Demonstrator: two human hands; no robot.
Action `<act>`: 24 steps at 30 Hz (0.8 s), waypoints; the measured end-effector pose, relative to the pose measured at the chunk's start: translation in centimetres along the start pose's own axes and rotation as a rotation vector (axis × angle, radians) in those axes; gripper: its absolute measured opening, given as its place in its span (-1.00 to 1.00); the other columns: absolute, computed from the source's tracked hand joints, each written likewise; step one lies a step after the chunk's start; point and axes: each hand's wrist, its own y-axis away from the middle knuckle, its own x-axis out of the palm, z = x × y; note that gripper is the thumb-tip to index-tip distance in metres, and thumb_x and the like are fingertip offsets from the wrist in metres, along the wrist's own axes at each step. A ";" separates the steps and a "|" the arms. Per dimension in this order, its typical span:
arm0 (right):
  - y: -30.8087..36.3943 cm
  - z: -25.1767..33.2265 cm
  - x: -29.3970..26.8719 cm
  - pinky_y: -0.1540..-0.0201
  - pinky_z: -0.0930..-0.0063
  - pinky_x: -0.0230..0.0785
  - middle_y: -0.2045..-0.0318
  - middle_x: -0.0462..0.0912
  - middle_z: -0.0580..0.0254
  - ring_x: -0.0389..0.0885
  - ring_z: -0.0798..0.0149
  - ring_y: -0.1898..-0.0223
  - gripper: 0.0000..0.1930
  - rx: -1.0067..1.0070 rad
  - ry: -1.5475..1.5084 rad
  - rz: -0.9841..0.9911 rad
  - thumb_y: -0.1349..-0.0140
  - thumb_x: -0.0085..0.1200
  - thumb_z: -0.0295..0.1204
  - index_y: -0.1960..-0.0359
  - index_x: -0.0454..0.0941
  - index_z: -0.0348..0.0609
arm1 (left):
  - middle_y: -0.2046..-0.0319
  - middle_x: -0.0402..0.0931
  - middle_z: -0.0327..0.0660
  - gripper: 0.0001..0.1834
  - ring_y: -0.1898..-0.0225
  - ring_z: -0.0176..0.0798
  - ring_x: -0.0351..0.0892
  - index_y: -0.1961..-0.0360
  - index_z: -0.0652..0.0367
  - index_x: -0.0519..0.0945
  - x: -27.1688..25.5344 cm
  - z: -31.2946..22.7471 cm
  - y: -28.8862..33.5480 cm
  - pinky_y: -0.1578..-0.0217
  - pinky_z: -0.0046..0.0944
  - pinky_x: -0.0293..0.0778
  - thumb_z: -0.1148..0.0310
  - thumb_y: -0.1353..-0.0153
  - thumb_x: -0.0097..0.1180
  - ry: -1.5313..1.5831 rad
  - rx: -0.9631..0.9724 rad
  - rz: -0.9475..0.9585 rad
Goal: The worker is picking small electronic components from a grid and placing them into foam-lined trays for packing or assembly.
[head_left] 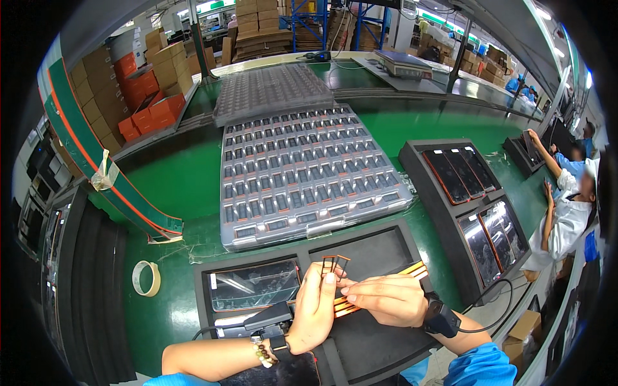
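Over the black foam tray (360,251) at the front, my left hand (314,312) pinches small black frames (335,262) with orange edges, held upright at its fingertips. My right hand (391,301) is beside it, fingers bent and pressed together, their tips close to the left fingers. Whatever the right fingertips hold is hidden. Beneath both hands lie orange-edged strips (415,270), partly covered. A flat tablet-like panel (254,286) rests in the foam tray's left compartment. Behind stands a clear plastic tray (241,243) with rows of small dark, orange-edged pieces.
Another plastic tray (273,90) sits further back. Foam holders with dark panels (454,174) stand right; stacked black foam (90,289) stands left. A tape roll (146,278) lies on the green table. A co-worker (566,199) works at the far right. Cables run from both wrists.
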 end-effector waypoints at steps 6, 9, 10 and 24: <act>0.2 0.1 0.2 0.10 0.40 0.70 0.20 0.78 0.20 0.79 0.20 0.23 -0.77 0.031 0.033 0.003 -0.01 0.32 -0.65 0.24 0.72 -0.21 | 0.04 0.45 -0.11 -0.70 0.03 -0.24 0.63 -0.07 0.25 0.35 -0.2 0.8 -0.1 -0.04 -0.23 0.56 0.21 -0.61 -0.23 0.001 -0.023 0.063; 0.1 0.2 0.0 0.12 0.41 0.69 0.19 0.77 0.22 0.79 0.21 0.22 -0.80 -0.029 0.083 0.031 -0.05 0.37 -0.54 0.24 0.72 -0.19 | 0.14 0.51 -0.09 -0.75 0.14 -0.21 0.66 0.03 0.32 0.42 0.2 0.5 -0.1 0.04 -0.23 0.52 0.34 -0.60 -0.23 0.054 -0.032 -0.023; -0.6 0.9 -0.4 0.13 0.41 0.69 0.17 0.77 0.21 0.79 0.22 0.22 -0.79 0.000 0.084 0.060 -0.08 0.39 -0.47 0.24 0.72 -0.19 | 0.14 0.51 -0.08 -0.75 0.13 -0.20 0.64 0.04 0.32 0.43 0.1 0.5 -0.1 0.03 -0.22 0.52 0.34 -0.60 -0.21 0.048 -0.015 -0.015; -1.7 0.4 0.0 0.21 0.50 0.64 0.24 0.71 0.06 0.78 0.28 0.28 -0.85 0.396 -0.143 -0.145 -0.24 0.28 -0.62 0.19 0.60 -0.33 | 0.09 0.46 -0.04 -0.79 0.07 -0.12 0.50 0.09 0.34 0.55 0.0 -0.9 0.0 0.05 -0.22 0.45 0.37 -0.50 0.00 -0.367 0.278 0.077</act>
